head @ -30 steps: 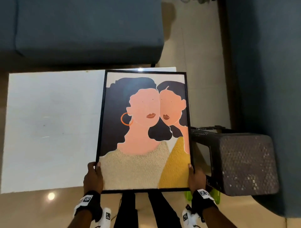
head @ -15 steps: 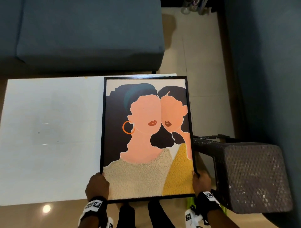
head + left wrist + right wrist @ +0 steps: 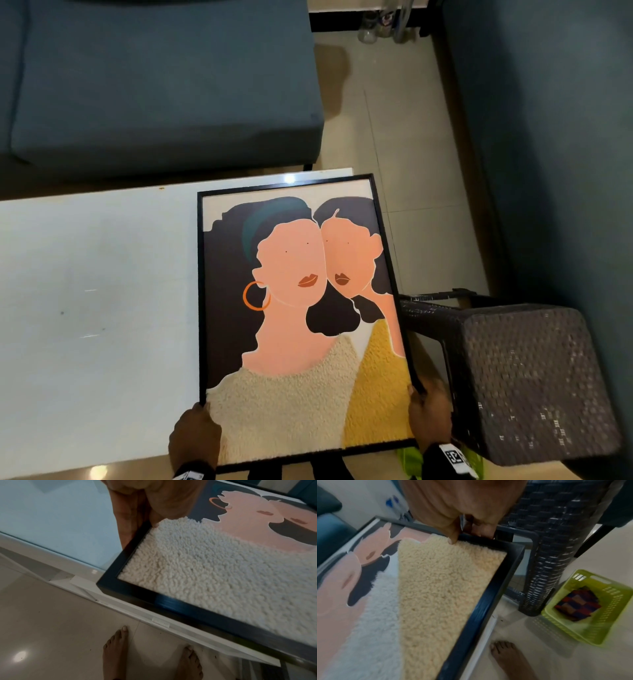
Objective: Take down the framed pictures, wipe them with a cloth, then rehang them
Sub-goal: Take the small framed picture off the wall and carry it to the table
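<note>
A black-framed picture (image 3: 301, 322) of two faces with cream and yellow tufted parts is held face up over the right end of the white table (image 3: 96, 294). My left hand (image 3: 195, 433) grips its left edge near the bottom corner, thumb on the front, seen close in the left wrist view (image 3: 137, 515). My right hand (image 3: 430, 414) grips the right edge near the bottom, thumb on the yellow part (image 3: 453, 531). The frame (image 3: 130, 588) hangs partly past the table's near edge. A folded checked cloth (image 3: 575, 603) lies in a green basket (image 3: 590, 628) on the floor.
A dark woven stool (image 3: 527, 380) stands just right of the picture, close to my right hand. A blue sofa (image 3: 154, 85) lies beyond the table and another blue sofa (image 3: 555, 137) on the right. My bare feet (image 3: 116, 653) stand on the tiled floor.
The picture has come lower and nearer over the table's right end, its top tilting slightly left. Both hands keep their grip on the lower edges.
</note>
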